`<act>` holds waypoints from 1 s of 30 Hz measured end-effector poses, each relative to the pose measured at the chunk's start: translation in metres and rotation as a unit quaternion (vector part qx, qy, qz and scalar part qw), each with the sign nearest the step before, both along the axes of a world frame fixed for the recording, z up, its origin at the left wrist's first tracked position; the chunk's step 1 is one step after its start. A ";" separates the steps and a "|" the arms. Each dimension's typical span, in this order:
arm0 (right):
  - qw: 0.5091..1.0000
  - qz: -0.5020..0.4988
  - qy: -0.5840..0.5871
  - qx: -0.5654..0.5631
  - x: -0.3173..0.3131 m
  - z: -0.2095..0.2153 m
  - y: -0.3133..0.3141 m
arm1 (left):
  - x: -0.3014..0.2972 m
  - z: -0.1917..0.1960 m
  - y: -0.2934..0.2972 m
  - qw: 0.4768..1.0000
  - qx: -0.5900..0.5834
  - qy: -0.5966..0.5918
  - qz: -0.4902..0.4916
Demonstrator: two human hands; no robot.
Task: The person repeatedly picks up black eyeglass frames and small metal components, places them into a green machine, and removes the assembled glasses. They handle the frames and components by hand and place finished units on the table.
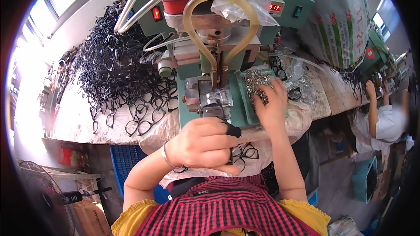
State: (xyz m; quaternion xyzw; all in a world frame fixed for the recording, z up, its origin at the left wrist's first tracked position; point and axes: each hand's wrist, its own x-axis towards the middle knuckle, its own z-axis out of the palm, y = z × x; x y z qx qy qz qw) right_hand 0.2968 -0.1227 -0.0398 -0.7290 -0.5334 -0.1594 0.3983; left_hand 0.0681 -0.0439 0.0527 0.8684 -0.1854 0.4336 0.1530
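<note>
My left hand [199, 144] is closed around a black eyeglass frame [213, 110], whose front rim lies on the metal fixture of a green bench machine [188, 116]. Its fingers are curled, with a dark piece of the frame showing beside them. Over the fixture stand two upright copper-coloured electrodes [218, 76]. My right hand [272, 107] reaches over a green tray [243, 105] to the right of the fixture, its fingertips at a heap of small shiny metal parts [256, 81]. Thumb and fingers there are apart. Whether a part touches the fingertips is too small to tell.
A tall pile of black eyeglass frames [113, 57] covers the table's left. More frames [248, 150] lie on the cloth by my lap. A large white sack [334, 26] stands at the right. A blue basket [124, 161] sits below the table; another person [380, 122] works far right.
</note>
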 end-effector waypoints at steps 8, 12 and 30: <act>0.998 -0.033 0.048 0.017 0.035 -0.040 -0.003 | 0.006 -0.031 0.003 0.996 -0.064 0.048 -0.029; 0.995 -0.001 0.103 -0.006 0.031 -0.034 0.015 | 0.000 -0.029 0.002 0.995 -0.097 0.018 -0.023; 0.978 -0.029 0.197 0.066 0.001 -0.032 -0.008 | -0.108 -0.057 0.066 0.821 -0.072 0.162 0.543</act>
